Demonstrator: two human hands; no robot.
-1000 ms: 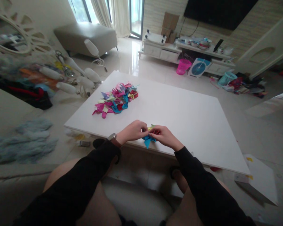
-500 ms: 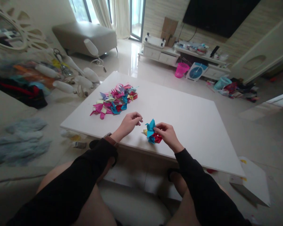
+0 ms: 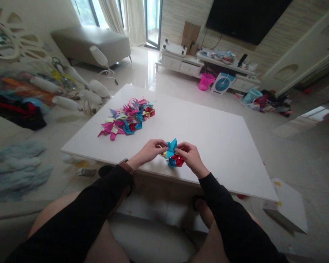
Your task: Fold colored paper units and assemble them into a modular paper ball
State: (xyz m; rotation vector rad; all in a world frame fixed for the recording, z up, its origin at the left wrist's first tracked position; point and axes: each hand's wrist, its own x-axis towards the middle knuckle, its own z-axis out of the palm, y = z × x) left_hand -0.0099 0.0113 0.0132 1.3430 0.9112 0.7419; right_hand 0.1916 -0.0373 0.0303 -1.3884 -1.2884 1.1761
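Note:
Both my hands meet over the near edge of a white low table (image 3: 224, 142). Between them is a small folded paper piece (image 3: 172, 155) in blue, red and yellow. My left hand (image 3: 150, 150) pinches its left side with thumb and fingertips. My right hand (image 3: 189, 156) grips its right side, fingers curled round the red part. A pile of coloured folded paper pieces (image 3: 127, 118), pink, blue, red and yellow, lies on the table's far left part, well away from my hands.
White bottle-shaped objects (image 3: 79, 91) lie on the floor left of the table. A grey sofa (image 3: 90, 42), a TV bench (image 3: 208, 65), a pink basket (image 3: 205, 81) and a fan (image 3: 222, 83) stand at the back. A white box (image 3: 286, 210) sits at the table's right corner.
My left hand let go of the paper piece and drew apart half a second ago, then came back and pinched it again. The view has shifted slightly.

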